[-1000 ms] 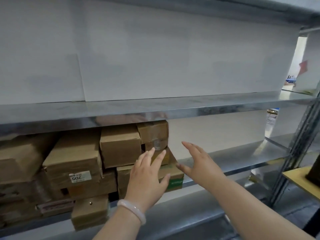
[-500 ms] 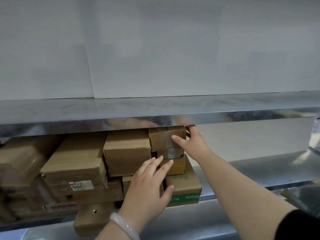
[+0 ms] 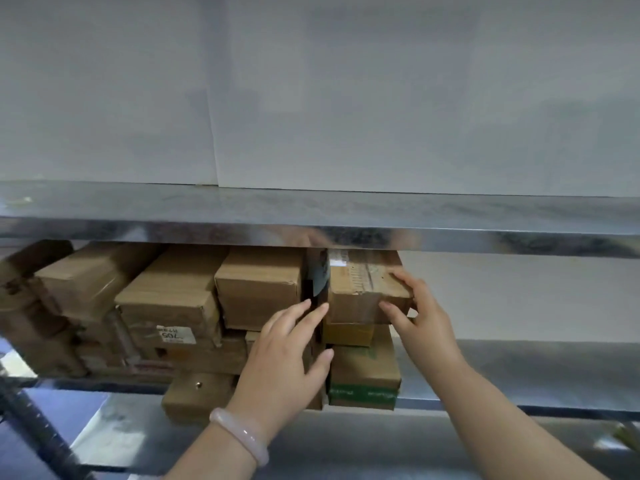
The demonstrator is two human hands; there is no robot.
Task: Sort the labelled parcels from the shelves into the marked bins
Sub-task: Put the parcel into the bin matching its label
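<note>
Several brown cardboard parcels are stacked on the middle metal shelf (image 3: 519,372). My right hand (image 3: 420,317) grips the right front corner of the top taped parcel (image 3: 360,289), thumb on its front face and fingers over its top edge. This parcel sits on a small yellow box (image 3: 346,334) and a green-banded box (image 3: 363,375). My left hand (image 3: 287,358), with a pale bangle on the wrist, reaches with straight fingers to the gap left of that parcel, touching the boxes there. A parcel with a white label (image 3: 173,334) lies further left.
The upper metal shelf (image 3: 311,216) hangs low just above the top parcel, with a white wall behind. The middle shelf's right half is bare metal. A lower shelf (image 3: 207,438) shows below. A dark upright post (image 3: 38,427) crosses the lower left corner.
My right hand has moved from the air to the top taped parcel and taken hold of its corner; the parcel has slid forward. My left hand has moved up toward the gap beside it.
</note>
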